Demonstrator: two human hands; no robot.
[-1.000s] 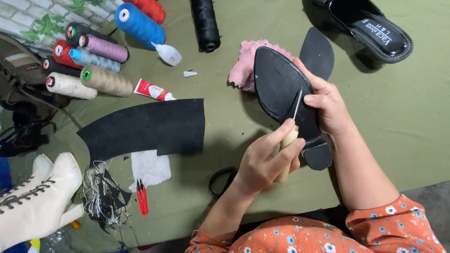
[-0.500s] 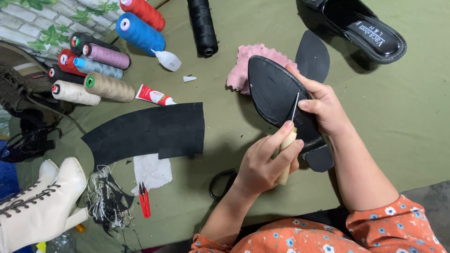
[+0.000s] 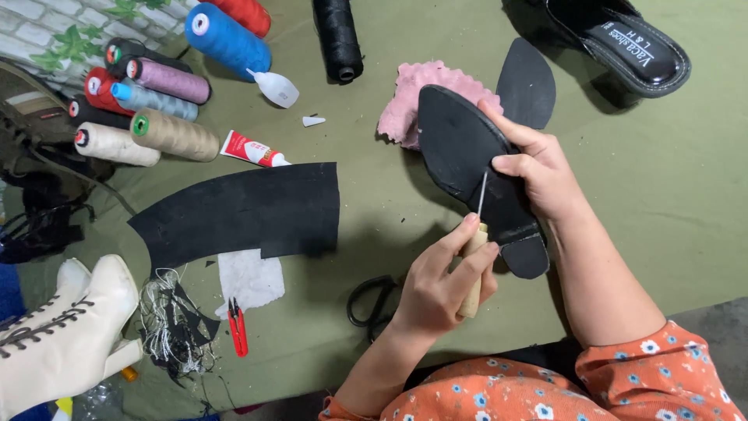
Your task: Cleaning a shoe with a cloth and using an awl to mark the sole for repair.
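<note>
While your left hand (image 3: pixel 444 284) is clamped on the wooden-handled awl (image 3: pixel 474 261) and your right hand (image 3: pixel 541 175) grips the black shoe sole (image 3: pixel 460 148), held tilted above the green table (image 3: pixel 686 195), keep the needle tip square to the sole edge and push steadily, fingers clear.

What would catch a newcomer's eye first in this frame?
At centre right, the right hand holds a black shoe sole while the left hand grips a wooden-handled awl, its metal tip against the sole. To the left lies a curved black sheet, with thread spools clustered at top left. A white lace-up boot sits at bottom left.
</note>
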